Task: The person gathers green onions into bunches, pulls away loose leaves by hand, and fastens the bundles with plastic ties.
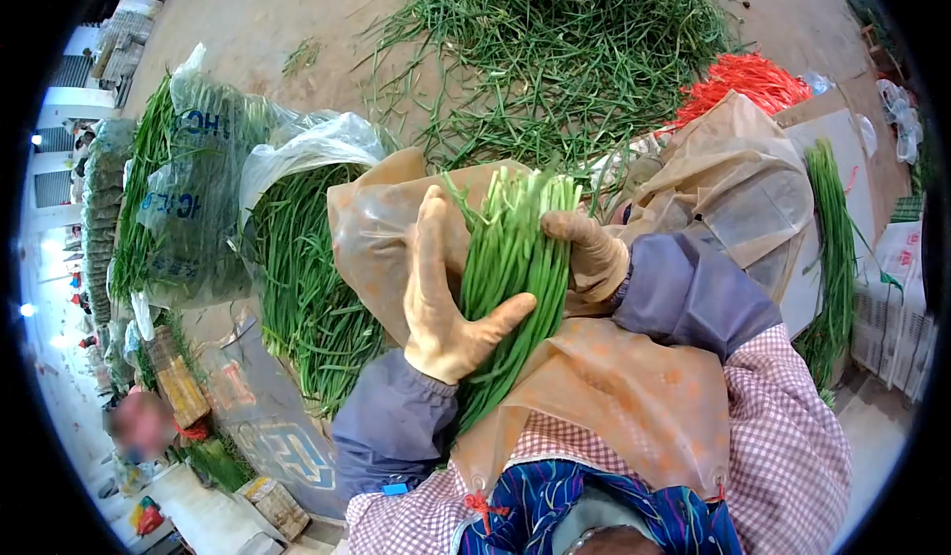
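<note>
A bunch of garlic chives [520,268] stands over my lap, pale cut ends up and green leaves trailing down toward my left sleeve. My left hand [446,307], in a tan glove, presses its palm to the bunch's left side, fingers stretched upward and thumb laid across the stems. On the other side my right hand [590,256], gloved too, grips the bunch near its pale ends with the thumb in front; its other fingers are partly hidden. Beneath both hands lies a tan plastic apron [624,387].
Loose chives [565,50] form a large heap on the floor ahead. Red ties [743,87] lie at its right. On my left are an open bag of chives [307,258] and a filled plastic bag [198,198]. More chives [832,248] lie on a board to my right.
</note>
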A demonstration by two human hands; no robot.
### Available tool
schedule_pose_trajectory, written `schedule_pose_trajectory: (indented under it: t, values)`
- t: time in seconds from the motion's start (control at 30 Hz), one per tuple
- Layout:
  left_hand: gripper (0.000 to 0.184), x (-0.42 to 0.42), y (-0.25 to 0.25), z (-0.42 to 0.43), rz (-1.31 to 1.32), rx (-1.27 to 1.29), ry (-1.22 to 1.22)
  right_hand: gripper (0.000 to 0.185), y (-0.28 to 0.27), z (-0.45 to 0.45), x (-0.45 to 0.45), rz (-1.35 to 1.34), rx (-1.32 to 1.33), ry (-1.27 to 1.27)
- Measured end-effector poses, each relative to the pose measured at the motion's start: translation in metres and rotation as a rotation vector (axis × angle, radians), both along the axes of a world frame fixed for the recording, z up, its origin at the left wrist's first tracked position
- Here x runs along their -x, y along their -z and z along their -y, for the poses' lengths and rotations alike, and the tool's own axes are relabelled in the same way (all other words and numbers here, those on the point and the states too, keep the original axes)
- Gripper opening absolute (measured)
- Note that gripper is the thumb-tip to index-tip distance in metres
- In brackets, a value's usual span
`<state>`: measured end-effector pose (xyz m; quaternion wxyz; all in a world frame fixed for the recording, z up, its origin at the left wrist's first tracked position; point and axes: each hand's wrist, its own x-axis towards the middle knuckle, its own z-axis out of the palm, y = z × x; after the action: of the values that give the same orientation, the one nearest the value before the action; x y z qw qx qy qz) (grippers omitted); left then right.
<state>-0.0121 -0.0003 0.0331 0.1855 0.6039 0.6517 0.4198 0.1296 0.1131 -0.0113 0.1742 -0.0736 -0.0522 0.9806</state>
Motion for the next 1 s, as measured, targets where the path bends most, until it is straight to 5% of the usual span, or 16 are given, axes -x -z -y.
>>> schedule_pose_trajectory:
  t: [0.07, 0.17, 0.3, 0.4, 0.6, 0.63, 0.8, 0.87, 1.0]
  values:
    - [0.108, -0.022, 0.010, -0.003, 0.539, -0.022, -0.097, 0.059, -0.019, -0.004, -0.001, -0.022, -0.044, -0.001]
    - [0.098, -0.020, 0.000, -0.005, 1.242, 0.400, 0.049, 0.059, -0.005, -0.002, -0.012, -0.007, -0.003, 0.003]
    - [0.077, -0.018, 0.006, -0.014, 1.316, 0.580, 0.237, 0.061, -0.010, -0.008, -0.022, 0.044, -0.070, 0.040]
    - [0.075, -0.022, 0.007, -0.014, 1.315, 0.571, 0.163, 0.070, -0.009, -0.040, -0.029, 0.296, -0.530, 0.341]
    - [0.067, -0.024, 0.015, -0.012, 1.286, 0.567, 0.122, 0.045, -0.036, -0.057, -0.038, 0.488, -1.536, 0.214]
    - [0.066, -0.025, 0.014, -0.012, 1.275, 0.578, 0.105, 0.022, -0.035, -0.055, -0.031, 0.452, -1.613, 0.310]
    - [0.067, -0.023, 0.023, -0.006, 1.224, 0.568, 0.054, 0.011, -0.036, -0.058, -0.026, 0.588, -0.963, 0.237]
    - [0.068, -0.023, 0.027, -0.006, 1.226, 0.568, 0.057, 0.013, -0.021, -0.085, -0.031, 0.626, -1.119, 0.481]
    - [0.067, -0.021, 0.028, -0.009, 1.240, 0.532, 0.090, 0.031, -0.042, -0.090, -0.048, 0.437, -1.519, 0.322]
